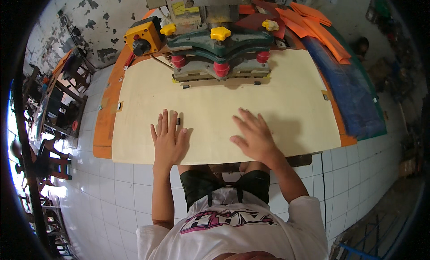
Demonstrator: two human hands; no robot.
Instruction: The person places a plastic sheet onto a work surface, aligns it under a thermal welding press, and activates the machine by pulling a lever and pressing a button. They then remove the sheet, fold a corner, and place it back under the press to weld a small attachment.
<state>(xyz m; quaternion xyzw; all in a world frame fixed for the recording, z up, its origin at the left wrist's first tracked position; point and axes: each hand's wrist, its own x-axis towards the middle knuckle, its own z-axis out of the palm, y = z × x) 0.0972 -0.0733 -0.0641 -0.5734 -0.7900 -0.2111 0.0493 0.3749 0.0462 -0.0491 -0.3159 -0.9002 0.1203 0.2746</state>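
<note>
A large cream sheet (215, 110) covers most of the table in front of me. My left hand (167, 141) lies flat on its left part, fingers stretched out, next to a small dark block (178, 121). Over the right part of the sheet is my right hand (254, 136), fingers apart and holding nothing; a shadow falls beside it. Beyond both hands stands a press head (219, 49) in dark green and grey metal, with yellow star knobs (221, 33) and red bushings (221, 70). Two small dark pieces, one of them a dark tab (186, 86), lie just before its lower edge.
A yellow control box (142, 37) with a dark knob sits left of the press. Orange sheets (313, 24) and blue clear plastic (347, 87) lie at the right. The orange table edge (104, 130) shows beside the sheet. A person (361, 45) is at the far right.
</note>
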